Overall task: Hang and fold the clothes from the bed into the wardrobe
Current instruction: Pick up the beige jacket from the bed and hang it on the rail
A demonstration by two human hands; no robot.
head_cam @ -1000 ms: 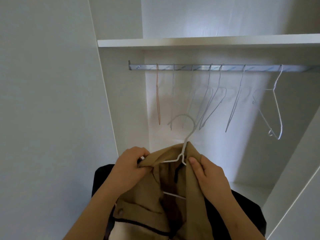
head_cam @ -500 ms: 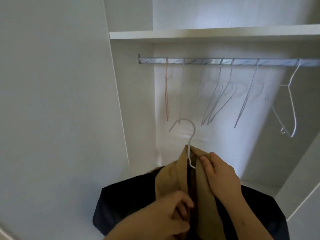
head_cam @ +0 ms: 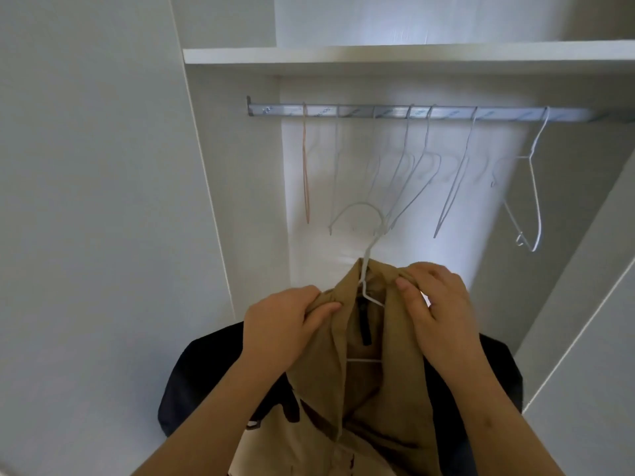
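A tan jacket [head_cam: 371, 389] sits on a white wire hanger [head_cam: 369, 249] in front of the open wardrobe. The hanger's hook sticks up above the collar, below the metal rail [head_cam: 395, 112]. My left hand [head_cam: 285, 324] grips the jacket's left shoulder fabric. My right hand [head_cam: 436, 304] pinches the right shoulder fabric near the collar. A dark garment [head_cam: 192, 383] hangs behind and below the jacket, partly hidden by it and my arms.
Several empty white wire hangers [head_cam: 417, 180] and one pinkish hanger [head_cam: 305, 166] hang on the rail. A white shelf [head_cam: 395, 56] runs above the rail. The wardrobe's side panel [head_cam: 237, 201] stands at left, and a door edge [head_cam: 584, 321] angles in at right.
My left hand has come up from the jacket's front to its left shoulder. The right hand has shifted outward along the right shoulder, and the jacket now lies spread open on the hanger.
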